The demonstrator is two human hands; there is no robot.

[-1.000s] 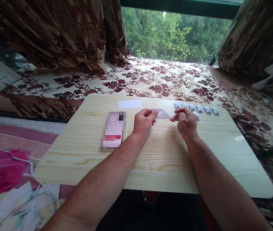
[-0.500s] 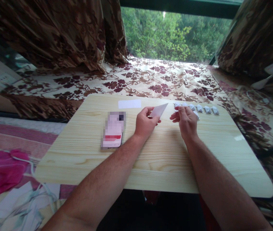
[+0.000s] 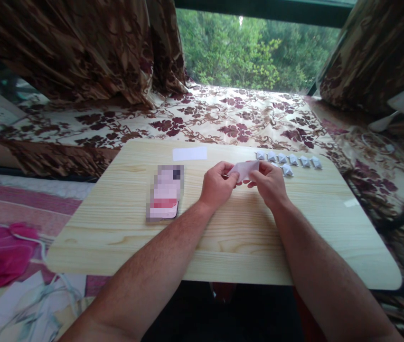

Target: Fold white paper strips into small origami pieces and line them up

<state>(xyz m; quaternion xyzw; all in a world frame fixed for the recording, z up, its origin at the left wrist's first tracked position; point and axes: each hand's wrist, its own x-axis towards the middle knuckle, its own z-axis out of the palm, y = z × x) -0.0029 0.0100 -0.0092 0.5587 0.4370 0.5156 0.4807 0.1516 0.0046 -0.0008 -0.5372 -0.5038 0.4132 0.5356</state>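
Observation:
Between my two hands is a small folded piece of white paper (image 3: 244, 169), held above the wooden table (image 3: 145, 247). My left hand (image 3: 218, 183) pinches its left end, thumb on top. At the other end, my right hand (image 3: 269, 180) grips the paper between thumb and fingers. Just beyond my right hand stand several small folded white paper pieces (image 3: 293, 160) in a row, with one more paper piece (image 3: 287, 170) in front of the row. A flat white paper strip (image 3: 189, 153) lies near the far edge, left of my hands.
A phone (image 3: 166, 192), its screen blurred out, lies on the table's left side. Left of the table are a pink cloth (image 3: 2, 256) and loose papers with a white cable (image 3: 27, 304). Beyond the table is a ledge with floral fabric (image 3: 237, 111), under a window.
My right hand has moved left and taken hold of the paper's right end. The paper has turned from pointing up and right to lying more level. My left hand still holds it.

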